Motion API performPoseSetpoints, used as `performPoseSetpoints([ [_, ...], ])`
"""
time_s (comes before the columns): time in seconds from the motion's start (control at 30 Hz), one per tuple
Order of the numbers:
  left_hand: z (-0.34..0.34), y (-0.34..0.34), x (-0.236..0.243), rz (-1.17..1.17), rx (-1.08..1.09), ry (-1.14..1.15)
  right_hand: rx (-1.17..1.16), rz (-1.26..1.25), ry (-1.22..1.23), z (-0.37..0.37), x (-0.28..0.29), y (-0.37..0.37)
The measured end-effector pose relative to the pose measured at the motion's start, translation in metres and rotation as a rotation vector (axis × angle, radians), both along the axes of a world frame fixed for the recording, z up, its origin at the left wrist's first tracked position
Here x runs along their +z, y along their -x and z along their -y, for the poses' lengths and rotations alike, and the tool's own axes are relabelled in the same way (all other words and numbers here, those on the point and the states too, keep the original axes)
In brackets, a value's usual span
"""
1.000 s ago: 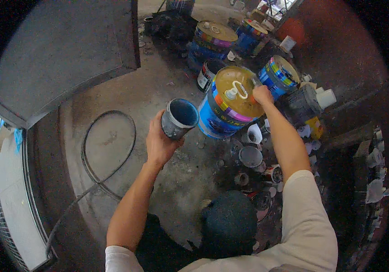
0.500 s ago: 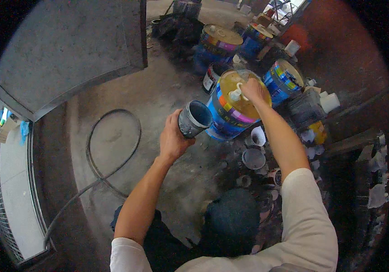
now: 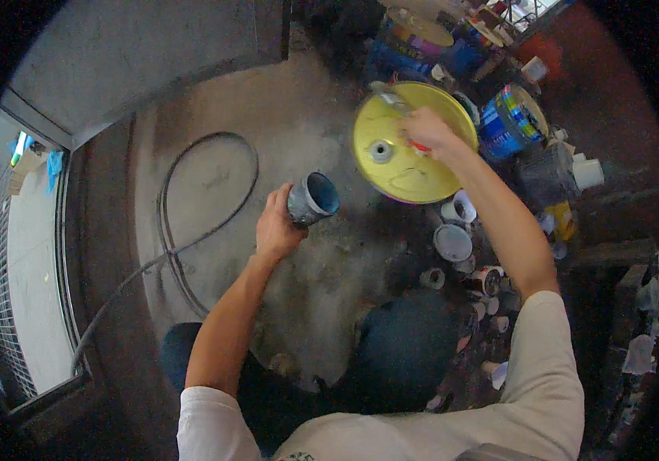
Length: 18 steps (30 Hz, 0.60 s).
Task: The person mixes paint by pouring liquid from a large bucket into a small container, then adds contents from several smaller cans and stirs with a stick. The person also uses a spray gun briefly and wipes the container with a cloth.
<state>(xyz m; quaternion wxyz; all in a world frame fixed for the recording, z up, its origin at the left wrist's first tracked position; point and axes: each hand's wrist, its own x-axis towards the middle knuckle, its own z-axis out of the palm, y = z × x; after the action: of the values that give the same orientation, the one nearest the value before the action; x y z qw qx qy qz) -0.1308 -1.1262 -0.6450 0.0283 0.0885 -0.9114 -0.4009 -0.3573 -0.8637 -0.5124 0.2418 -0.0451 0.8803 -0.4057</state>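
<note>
My left hand (image 3: 279, 223) is wrapped round a grey paint-smeared cup (image 3: 313, 198), holding it tilted above the floor, its bluish inside showing. My right hand (image 3: 431, 132) is closed over the yellow lid of a drum (image 3: 422, 177). From its fingers a grey flat end sticks out on one side and a bit of red on the other; it looks like a paintbrush (image 3: 392, 98). The lid faces me almost fully, so the drum's side is mostly hidden. A pale round spout (image 3: 380, 151) with a dark centre sits in the lid, left of my right hand.
Blue paint drums (image 3: 512, 123) stand at the back right. Small white tubs and cups (image 3: 452, 243) crowd the floor on the right. A black hose (image 3: 162, 207) loops on the left. A grey panel (image 3: 153, 61) rises at the upper left.
The drum's lid has turned to face me, hiding its blue side. My right hand has left the white spout. My left hand has moved left with the cup, away from the drum.
</note>
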Motion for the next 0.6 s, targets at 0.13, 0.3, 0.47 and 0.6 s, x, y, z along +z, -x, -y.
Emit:
performPoseSetpoints([
  [0.13, 0.002, -0.009, -0.044, -0.026, 0.023, 0.025, 0.035, 0.065, -0.069, 0.049, -0.021, -0.031],
  [0.3, 0.004, -0.008, -0.084, 0.158, 0.036, 0.107, 0.107, -0.028, -0.017, 0.091, -0.090, -0.062],
  [0.47, 0.007, -0.002, -0.107, 0.358, 0.073, 0.200, 0.157, -0.002, -0.135, 0.117, -0.155, -0.087],
  [0.6, 0.018, 0.016, -0.139, 0.379, 0.057, 0.188, 0.103, 0.000, -0.218, 0.137, -0.195, -0.091],
])
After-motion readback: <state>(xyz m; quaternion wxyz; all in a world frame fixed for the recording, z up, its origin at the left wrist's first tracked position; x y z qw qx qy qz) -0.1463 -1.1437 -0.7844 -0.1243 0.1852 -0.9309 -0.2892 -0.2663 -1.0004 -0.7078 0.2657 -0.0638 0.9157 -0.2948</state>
